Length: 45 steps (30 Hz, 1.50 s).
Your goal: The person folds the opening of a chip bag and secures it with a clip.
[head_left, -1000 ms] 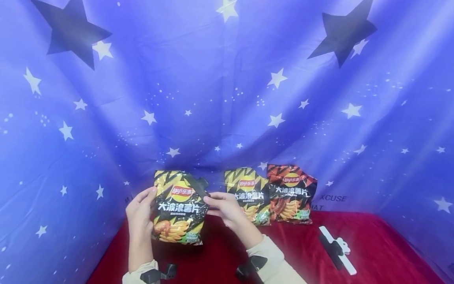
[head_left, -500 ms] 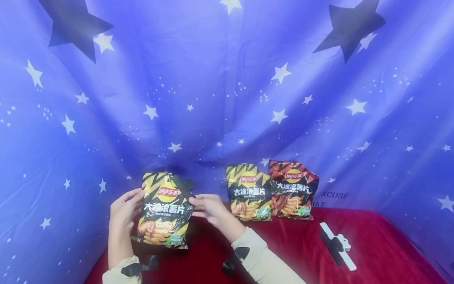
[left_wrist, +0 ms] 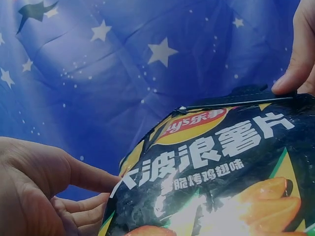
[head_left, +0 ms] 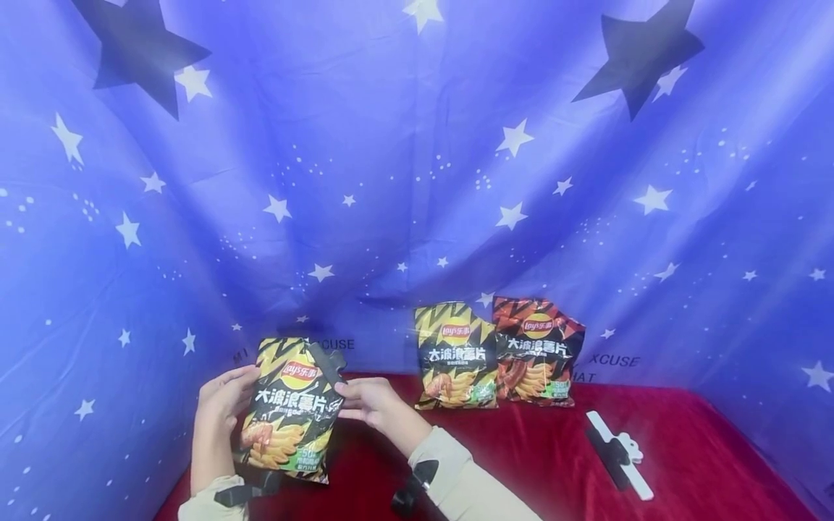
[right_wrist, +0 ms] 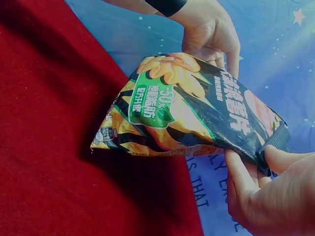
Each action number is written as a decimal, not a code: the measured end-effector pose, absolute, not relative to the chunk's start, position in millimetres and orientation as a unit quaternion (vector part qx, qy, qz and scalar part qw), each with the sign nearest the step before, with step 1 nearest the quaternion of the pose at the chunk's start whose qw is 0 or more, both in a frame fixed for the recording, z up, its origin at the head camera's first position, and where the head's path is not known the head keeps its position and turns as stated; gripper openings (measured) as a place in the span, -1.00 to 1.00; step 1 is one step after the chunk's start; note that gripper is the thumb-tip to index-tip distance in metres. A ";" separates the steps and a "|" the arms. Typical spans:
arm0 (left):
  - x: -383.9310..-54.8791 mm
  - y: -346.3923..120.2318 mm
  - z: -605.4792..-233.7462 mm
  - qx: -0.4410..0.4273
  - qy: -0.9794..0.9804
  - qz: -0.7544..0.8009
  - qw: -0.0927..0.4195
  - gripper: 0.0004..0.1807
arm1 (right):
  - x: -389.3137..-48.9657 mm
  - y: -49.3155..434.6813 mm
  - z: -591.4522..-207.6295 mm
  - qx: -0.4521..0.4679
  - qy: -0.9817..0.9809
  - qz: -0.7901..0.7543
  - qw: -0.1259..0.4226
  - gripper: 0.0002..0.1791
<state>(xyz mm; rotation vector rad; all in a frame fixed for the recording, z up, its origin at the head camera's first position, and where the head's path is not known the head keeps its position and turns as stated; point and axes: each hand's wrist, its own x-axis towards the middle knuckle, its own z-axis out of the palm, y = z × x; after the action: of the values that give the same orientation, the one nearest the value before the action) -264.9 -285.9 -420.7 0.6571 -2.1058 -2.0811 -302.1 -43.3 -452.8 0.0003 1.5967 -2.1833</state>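
A yellow and black Lay's chip bag (head_left: 287,423) is held upright and slightly tilted over the left part of the red cloth. A black bag clip (head_left: 328,362) sits slantwise across its upper right corner. At the left edge, my left hand (head_left: 220,398) grips the bag, thumb and fingers at its side. My right hand (head_left: 378,405) pinches the right edge by the clip's lower end. In the right wrist view, the right thumb (right_wrist: 283,158) lies at the clip's end, with the fingers under the bag. From the left wrist view, the clip (left_wrist: 241,97) spans the bag's top.
Another yellow chip bag (head_left: 456,358) and a red one (head_left: 537,354) stand side by side at the back of the red cloth (head_left: 521,456). A white bag clip (head_left: 622,456) with a black piece beside it lies to the right. A blue starry curtain (head_left: 404,181) hangs behind.
Both hands have carried the clipped chip bag left, then lower and nearer to me. The bags at the back and the white clip have stayed in place.
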 end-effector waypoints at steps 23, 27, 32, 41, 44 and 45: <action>-278.1 -295.5 -435.1 0.204 -0.745 -0.635 0.018 -0.32 | -305.5 -53.8 -473.1 0.001 0.588 -0.781 0.211 -0.73; -275.3 -295.9 -439.0 0.206 -0.760 -0.617 0.008 -0.27 | -304.0 -55.9 -476.2 0.004 0.599 -0.772 0.213 -0.74; -275.3 -294.4 -443.7 0.211 -0.757 -0.619 0.009 -0.26 | -302.5 -58.2 -479.8 0.016 0.597 -0.774 0.210 -0.72; -278.3 -289.8 -448.9 0.220 -0.766 -0.604 0.003 -0.30 | -306.1 -60.4 -485.7 0.020 0.576 -0.789 0.211 -0.70; -278.6 -288.3 -449.7 0.209 -0.778 -0.592 -0.012 -0.31 | -306.5 -60.2 -486.6 0.019 0.568 -0.794 0.218 -0.69; -278.7 -287.9 -450.4 0.209 -0.781 -0.588 -0.017 -0.31 | -306.3 -60.2 -487.4 0.020 0.565 -0.795 0.222 -0.69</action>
<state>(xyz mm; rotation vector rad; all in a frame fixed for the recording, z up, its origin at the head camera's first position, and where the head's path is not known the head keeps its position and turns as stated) -278.7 -287.9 -450.4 0.6623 -2.4808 -1.8678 -306.3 -60.2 -487.4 0.0560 1.5603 -2.1954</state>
